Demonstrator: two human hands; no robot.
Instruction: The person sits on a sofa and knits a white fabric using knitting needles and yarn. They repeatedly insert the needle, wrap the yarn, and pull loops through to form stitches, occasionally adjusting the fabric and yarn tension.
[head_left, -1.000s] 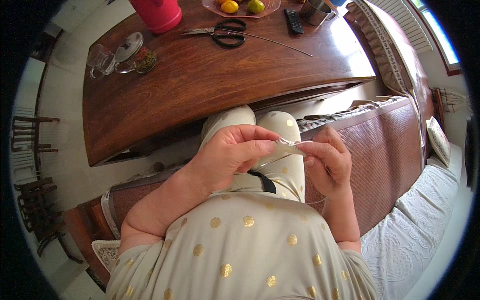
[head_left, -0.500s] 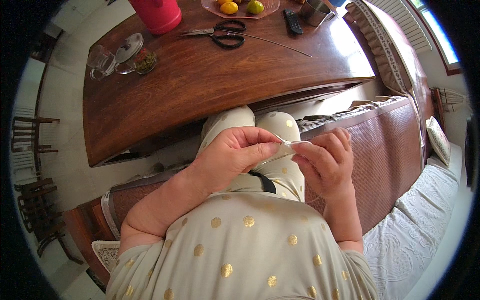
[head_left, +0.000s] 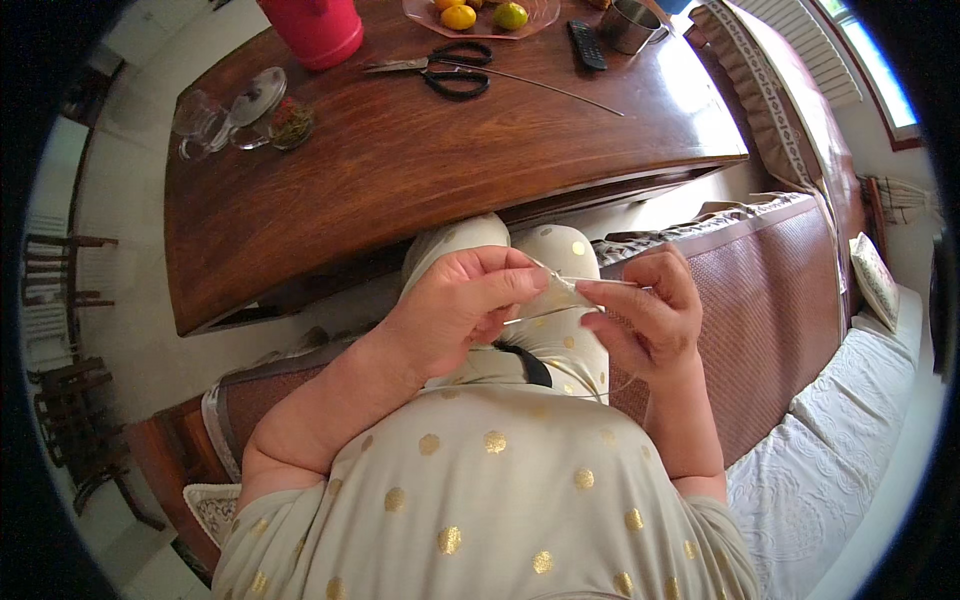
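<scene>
Near the center of the frame, a person's left hand [head_left: 465, 300] is narrowing, thumb against forefinger, and is pinching a small piece of white yarn work [head_left: 564, 284], which is sitting between the two hands above the person's lap. Just right of center, the right hand [head_left: 655, 310] is meeting the work with its forefinger, while its thumb is standing apart below and the other fingers are curling; a thin white line is running across these fingers, too fine for telling needle from yarn. Under the work, a slender rod [head_left: 541, 316] is slanting between the hands. Across the upper half, a brown wooden table [head_left: 350, 190] is spreading. At its upper middle, black-handled scissors [head_left: 430, 66] are lying beside a long thin needle [head_left: 548, 89]. Toward the upper right, a black remote [head_left: 587, 46] is resting near a metal mug [head_left: 630, 28]; at the top, a clear pinkish plate [head_left: 549, 14] is holding yellow and green fruit [head_left: 511, 15]. Toward the upper left, a pink container [head_left: 315, 35] is standing, and below it glassware [head_left: 203, 125] is grouping near the table's edge.
</scene>
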